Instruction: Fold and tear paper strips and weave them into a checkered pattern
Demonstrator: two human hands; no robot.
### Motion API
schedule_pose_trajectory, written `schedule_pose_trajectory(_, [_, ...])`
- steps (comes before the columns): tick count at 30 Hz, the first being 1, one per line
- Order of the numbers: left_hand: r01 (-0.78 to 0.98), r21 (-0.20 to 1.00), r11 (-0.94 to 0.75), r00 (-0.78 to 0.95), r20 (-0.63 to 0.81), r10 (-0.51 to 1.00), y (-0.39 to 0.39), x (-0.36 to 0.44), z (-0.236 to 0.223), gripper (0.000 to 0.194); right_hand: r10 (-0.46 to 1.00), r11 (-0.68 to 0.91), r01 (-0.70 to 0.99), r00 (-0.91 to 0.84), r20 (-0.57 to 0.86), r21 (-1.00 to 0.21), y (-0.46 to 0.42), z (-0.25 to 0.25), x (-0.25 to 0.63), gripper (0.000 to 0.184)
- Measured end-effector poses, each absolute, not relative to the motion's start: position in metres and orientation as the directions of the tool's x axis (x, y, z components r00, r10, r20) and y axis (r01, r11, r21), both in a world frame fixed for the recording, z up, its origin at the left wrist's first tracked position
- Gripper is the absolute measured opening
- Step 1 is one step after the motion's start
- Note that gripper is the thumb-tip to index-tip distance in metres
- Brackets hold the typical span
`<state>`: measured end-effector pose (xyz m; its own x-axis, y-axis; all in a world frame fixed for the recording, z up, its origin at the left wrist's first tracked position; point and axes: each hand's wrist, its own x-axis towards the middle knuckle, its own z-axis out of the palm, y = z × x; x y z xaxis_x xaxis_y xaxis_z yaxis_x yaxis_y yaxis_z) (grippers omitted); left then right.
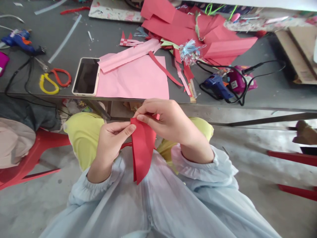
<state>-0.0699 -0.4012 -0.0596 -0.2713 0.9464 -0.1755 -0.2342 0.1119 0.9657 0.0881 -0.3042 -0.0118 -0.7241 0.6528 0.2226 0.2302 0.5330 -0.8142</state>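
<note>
A folded piece of red paper (pixel 143 148) hangs above my lap, in front of the table edge. My left hand (pixel 111 140) pinches its upper left edge between thumb and fingers. At the top edge my right hand (pixel 165 119) pinches the same paper, its fingers bent over the fold. The paper's lower end hangs free, with two layers showing along the left side. Beyond my hands, a pink paper sheet (pixel 133 79) lies on the table with a folded pink strip (pixel 131 54) across it.
A phone (pixel 86 76) and scissors (pixel 55 79) lie left on the table (pixel 99 36). Red paper sheets (pixel 183 29) are heaped at the back. Blue glue guns (pixel 218 86) with cables rest at both sides. Cardboard (pixel 302 53) is far right; a red stool (pixel 42 148) stands left.
</note>
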Motion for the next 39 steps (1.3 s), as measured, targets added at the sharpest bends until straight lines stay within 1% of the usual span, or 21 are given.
schedule_pose_trajectory(4, [-0.144, 0.978, 0.153, -0.298, -0.190, 0.935, -0.403, -0.069, -0.058, 0.023, 0.633, 0.554, 0.226, -0.739, 0.229, -0.802, -0.304, -0.014, 0.089, 0.021])
schedule_pose_trajectory(8, [-0.049, 0.991, 0.121, -0.347, -0.130, 0.929, -0.404, -0.069, -0.059, 0.019, 0.628, 0.540, 0.228, -0.751, 0.207, -0.810, -0.304, -0.013, 0.090, 0.020])
schedule_pose_trajectory(10, [-0.028, 0.996, 0.089, -0.363, -0.093, 0.927, -0.405, -0.070, -0.061, 0.016, 0.638, 0.509, 0.233, -0.748, 0.181, -0.829, -0.304, -0.013, 0.090, 0.016])
schedule_pose_trajectory(13, [-0.054, 0.997, 0.063, -0.348, -0.078, 0.934, -0.405, -0.070, -0.063, 0.016, 0.666, 0.462, 0.245, -0.731, 0.151, -0.852, -0.303, -0.015, 0.090, 0.011])
schedule_pose_trajectory(15, [-0.081, 0.994, 0.077, -0.304, -0.099, 0.948, -0.405, -0.070, -0.063, 0.017, 0.705, 0.444, 0.261, -0.692, 0.154, -0.857, -0.302, -0.018, 0.090, 0.011])
schedule_pose_trajectory(17, [-0.078, 0.988, 0.133, -0.227, -0.147, 0.963, -0.407, -0.070, -0.060, 0.019, 0.760, 0.429, 0.285, -0.626, 0.172, -0.857, -0.301, -0.021, 0.090, 0.012])
schedule_pose_trajectory(19, [-0.033, 0.978, 0.206, -0.159, -0.209, 0.965, -0.410, -0.071, -0.056, 0.022, 0.810, 0.410, 0.312, -0.557, 0.185, -0.857, -0.300, -0.023, 0.091, 0.011])
schedule_pose_trajectory(22, [0.063, 0.959, 0.275, -0.147, -0.263, 0.954, -0.412, -0.071, -0.051, 0.021, 0.847, 0.381, 0.344, -0.502, 0.175, -0.858, -0.297, -0.025, 0.093, 0.011])
schedule_pose_trajectory(25, [0.128, 0.949, 0.287, -0.155, -0.267, 0.951, -0.412, -0.070, -0.051, 0.026, 0.848, 0.362, 0.348, -0.509, 0.149, -0.865, -0.295, -0.026, 0.093, 0.012])
schedule_pose_trajectory(28, [0.158, 0.946, 0.282, -0.122, -0.265, 0.956, -0.411, -0.069, -0.053, 0.029, 0.839, 0.313, 0.314, -0.534, 0.106, -0.896, -0.293, -0.026, 0.093, 0.017])
schedule_pose_trajectory(31, [0.114, 0.947, 0.300, -0.058, -0.295, 0.954, -0.410, -0.068, -0.056, 0.028, 0.817, 0.279, 0.288, -0.573, 0.069, -0.916, -0.292, -0.025, 0.093, 0.015])
schedule_pose_trajectory(33, [0.067, 0.954, 0.293, -0.057, -0.290, 0.955, -0.410, -0.067, -0.057, 0.030, 0.793, 0.286, 0.284, -0.607, 0.060, -0.915, -0.292, -0.025, 0.093, 0.014])
schedule_pose_trajectory(34, [0.071, 0.958, 0.279, -0.072, -0.274, 0.959, -0.410, -0.067, -0.058, 0.030, 0.780, 0.291, 0.283, -0.623, 0.056, -0.914, -0.293, -0.024, 0.093, 0.013])
schedule_pose_trajectory(37, [0.177, 0.957, 0.231, -0.117, -0.212, 0.970, -0.409, -0.066, -0.058, 0.026, 0.758, 0.301, 0.282, -0.651, 0.049, -0.911, -0.296, -0.023, 0.094, 0.013])
schedule_pose_trajectory(39, [0.220, 0.949, 0.228, -0.122, -0.205, 0.971, -0.410, -0.066, -0.059, 0.025, 0.753, 0.310, 0.273, -0.655, 0.060, -0.911, -0.297, -0.022, 0.094, 0.013])
